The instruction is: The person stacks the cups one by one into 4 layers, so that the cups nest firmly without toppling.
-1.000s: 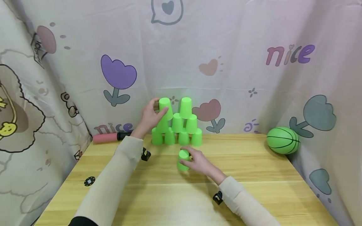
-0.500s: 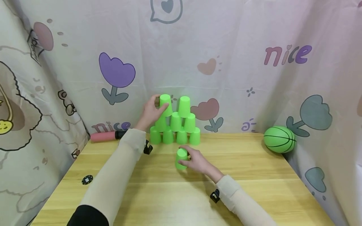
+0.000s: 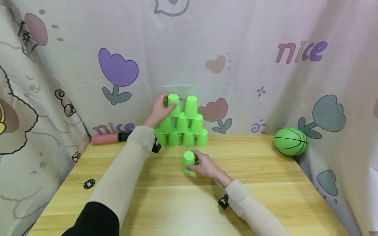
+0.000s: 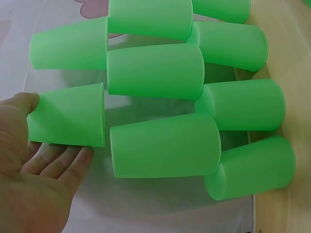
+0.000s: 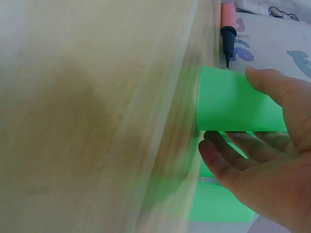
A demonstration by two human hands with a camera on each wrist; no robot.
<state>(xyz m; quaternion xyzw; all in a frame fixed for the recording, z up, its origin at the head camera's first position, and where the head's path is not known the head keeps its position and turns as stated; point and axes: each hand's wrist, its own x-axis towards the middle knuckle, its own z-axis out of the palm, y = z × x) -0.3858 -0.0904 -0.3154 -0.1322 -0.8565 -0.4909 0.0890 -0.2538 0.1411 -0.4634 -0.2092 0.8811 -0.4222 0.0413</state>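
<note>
Green cups stand upside down in a tiered stack [image 3: 182, 123] at the back of the table. My left hand [image 3: 158, 112] grips a green cup [image 3: 173, 105] at the upper left of the stack, thumb on one side and fingers on the other. In the left wrist view, a narrow gap shows between that cup's rim [image 4: 103, 116] and the cups below. Beside it another cup [image 3: 191, 107] rests on the second tier. In front of the stack, my right hand [image 3: 205, 165] holds a separate upside-down cup [image 3: 188, 160], which stands on the table.
A pink pump-like tube with a black end [image 3: 104, 138] lies at the table's back left. A black round chip [image 3: 89, 184] lies on the left side. At the back right corner sits a green ball [image 3: 290, 141]. A printed curtain [image 3: 242, 65] hangs behind the wooden table [image 3: 251, 170].
The cup in my left hand has shifted slightly right and up, closer to the other top cup. My right hand stays at its cup. The head view has tilted a little.
</note>
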